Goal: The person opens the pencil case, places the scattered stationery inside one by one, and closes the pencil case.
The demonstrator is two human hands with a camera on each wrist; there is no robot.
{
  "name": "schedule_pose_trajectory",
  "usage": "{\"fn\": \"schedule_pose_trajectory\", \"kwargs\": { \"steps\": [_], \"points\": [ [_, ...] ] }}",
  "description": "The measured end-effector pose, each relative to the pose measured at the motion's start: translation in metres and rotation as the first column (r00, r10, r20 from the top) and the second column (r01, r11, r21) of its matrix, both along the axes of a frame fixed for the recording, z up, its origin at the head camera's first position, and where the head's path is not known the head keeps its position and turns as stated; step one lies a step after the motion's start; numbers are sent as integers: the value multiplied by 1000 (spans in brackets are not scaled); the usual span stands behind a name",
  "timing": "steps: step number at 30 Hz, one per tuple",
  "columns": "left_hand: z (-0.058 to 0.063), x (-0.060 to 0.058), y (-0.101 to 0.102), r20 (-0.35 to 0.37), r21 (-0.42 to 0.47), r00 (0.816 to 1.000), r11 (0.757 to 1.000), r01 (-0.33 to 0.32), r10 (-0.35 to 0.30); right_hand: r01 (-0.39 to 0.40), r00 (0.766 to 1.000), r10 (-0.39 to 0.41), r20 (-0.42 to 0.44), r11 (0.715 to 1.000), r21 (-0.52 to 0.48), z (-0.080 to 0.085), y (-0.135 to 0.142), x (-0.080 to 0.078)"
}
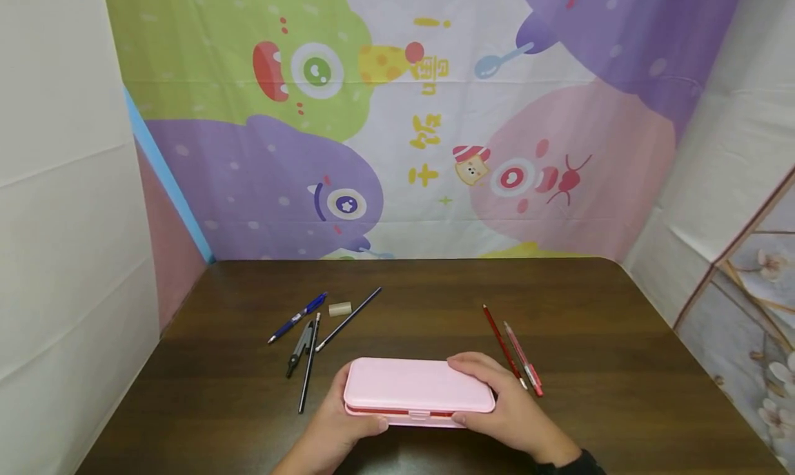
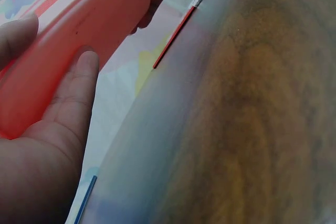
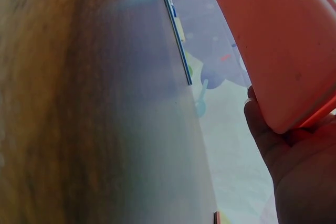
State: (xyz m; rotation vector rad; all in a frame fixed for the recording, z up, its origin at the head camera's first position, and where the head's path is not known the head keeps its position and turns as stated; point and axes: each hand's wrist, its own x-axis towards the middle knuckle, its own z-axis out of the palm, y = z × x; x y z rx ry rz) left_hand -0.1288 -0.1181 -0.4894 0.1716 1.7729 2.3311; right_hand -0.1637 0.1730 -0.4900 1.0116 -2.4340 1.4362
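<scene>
A pink pencil case (image 1: 417, 385) is held level over the near part of the table. Its lid lies over the base, with a red strip showing at the front seam beside the latch (image 1: 419, 414). My left hand (image 1: 335, 420) grips the left end, thumb along the front edge. Around the right end curls my right hand (image 1: 512, 413), its thumb close to the latch. Both wrist views show the underside of the case (image 2: 105, 19) lifted off the tabletop, with fingers (image 3: 257, 121) beneath its end.
Left on the brown table (image 1: 422, 302) lie a blue pen (image 1: 298, 317), a compass (image 1: 300, 349), a black pencil (image 1: 309, 364), an eraser (image 1: 339, 309) and a dark blue pencil (image 1: 349, 319). A red pencil (image 1: 503, 344) and a red pen (image 1: 524, 357) lie right. A cartoon curtain (image 1: 428, 233) hangs behind.
</scene>
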Motion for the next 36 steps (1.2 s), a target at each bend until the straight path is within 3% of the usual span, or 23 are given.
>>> {"fn": "schedule_pose_trajectory", "kwargs": {
  "steps": [7, 13, 18, 25, 31, 36],
  "points": [
    [1, 2, -1, 22, -36, 1000, 999, 5, -4, 26, 999, -27, 46, 1000, 16, 2, 1, 0],
    [1, 2, 1, -17, -19, 1000, 1000, 1, -1, 54, 996, -53, 76, 999, -9, 6, 2, 3],
    [0, 3, 2, -26, 4, 1000, 1000, -1, 1, 19, 997, -13, 70, 997, -74, 5, 4, 1],
    [0, 4, -1, -65, -24, 998, 999, 25, -26, -10, 988, 36, 151, 985, -170, 2, 3, -1],
    [1, 4, -7, -65, -159, 996, 986, 52, -63, 34, 971, 12, 237, 981, -188, 3, -1, 1],
    [2, 6, -11, -108, -353, 991, 935, 36, -78, 81, 959, -32, 282, 983, -162, 0, -2, -1]
  ]
}}
